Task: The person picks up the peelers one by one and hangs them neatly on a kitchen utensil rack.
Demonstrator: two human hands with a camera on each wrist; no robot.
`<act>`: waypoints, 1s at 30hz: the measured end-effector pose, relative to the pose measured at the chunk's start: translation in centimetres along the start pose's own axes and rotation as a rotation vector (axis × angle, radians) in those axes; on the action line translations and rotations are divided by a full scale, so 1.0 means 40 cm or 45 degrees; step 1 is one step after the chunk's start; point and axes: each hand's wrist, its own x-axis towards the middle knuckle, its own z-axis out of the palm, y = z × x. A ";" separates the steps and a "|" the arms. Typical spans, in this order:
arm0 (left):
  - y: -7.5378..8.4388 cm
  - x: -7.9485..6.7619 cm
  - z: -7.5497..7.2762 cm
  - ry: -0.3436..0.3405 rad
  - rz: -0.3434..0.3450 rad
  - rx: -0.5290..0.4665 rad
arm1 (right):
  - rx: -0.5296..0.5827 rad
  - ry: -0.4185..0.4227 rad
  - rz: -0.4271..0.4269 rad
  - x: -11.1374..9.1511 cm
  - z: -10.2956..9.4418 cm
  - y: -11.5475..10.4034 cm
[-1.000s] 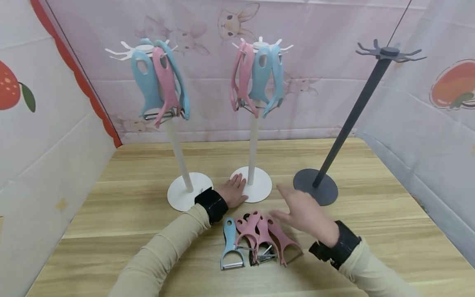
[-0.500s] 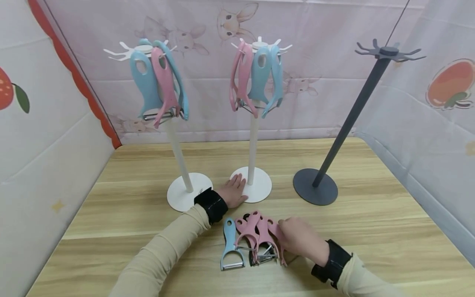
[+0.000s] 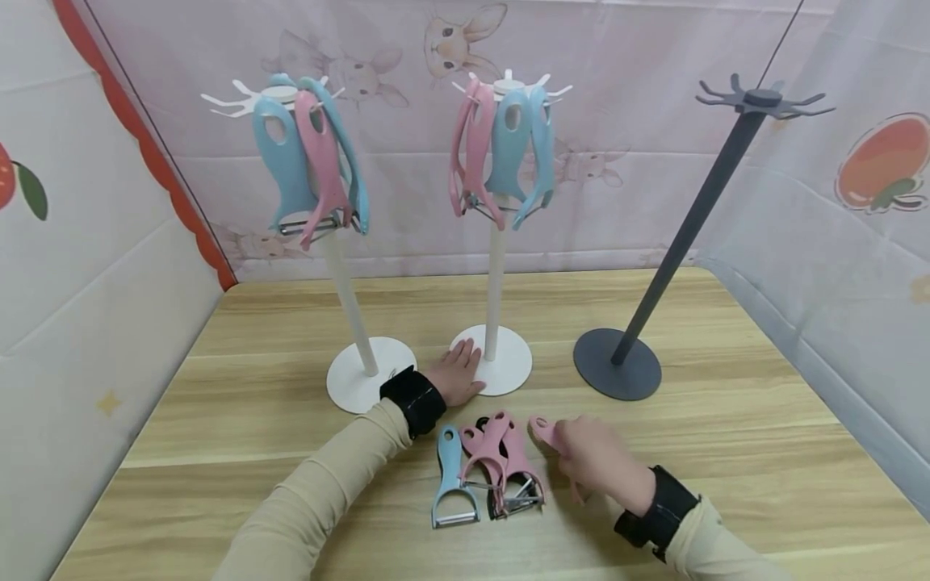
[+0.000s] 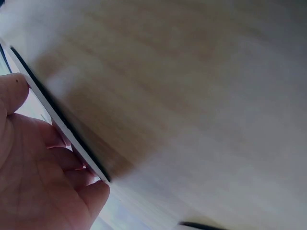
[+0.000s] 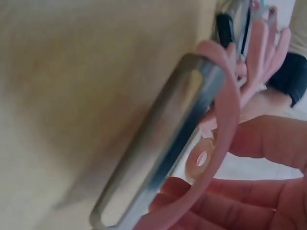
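Note:
My right hand (image 3: pixel 601 458) pinches a pink Y-shaped peeler (image 3: pixel 543 432) by its handle, just right of the pile. In the right wrist view the peeler's metal blade (image 5: pixel 158 139) faces the camera, with thumb and fingers around the pink frame. My left hand (image 3: pixel 454 376) rests flat on the round white base (image 3: pixel 514 365) of the middle stand. The left wrist view has its fingers (image 4: pixel 79 177) along the base's edge. Beside the right hand lie several overlapping pink peelers (image 3: pixel 517 453), with a dark one partly hidden beneath, and a blue peeler (image 3: pixel 450 461).
Blue and pink peelers hang from the hooks of the left white stand (image 3: pixel 349 298) and the middle white stand (image 3: pixel 496 282). A dark grey stand (image 3: pixel 686 234) with bare hooks leans in view at the right. Printed cloths surround the wooden table (image 3: pixel 254 387).
My right hand came down onto the rightmost pink peeler, took hold of it and drew it slightly right, away from the pile. The left hand stayed on the base.

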 end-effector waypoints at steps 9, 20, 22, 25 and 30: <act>-0.006 -0.001 -0.001 0.016 0.010 0.010 | 0.032 0.535 -0.181 0.029 -0.100 0.024; -0.004 -0.006 -0.008 0.016 0.017 0.019 | 0.290 1.270 -0.410 0.118 -0.268 0.009; -0.002 -0.010 -0.011 0.015 0.022 0.014 | 0.370 1.339 -0.409 0.138 -0.298 0.000; -0.002 -0.011 -0.008 0.016 0.029 0.018 | 0.477 1.425 -0.387 0.170 -0.346 -0.018; -0.003 -0.005 0.000 0.003 0.034 0.040 | 0.565 1.513 -0.380 0.219 -0.426 -0.047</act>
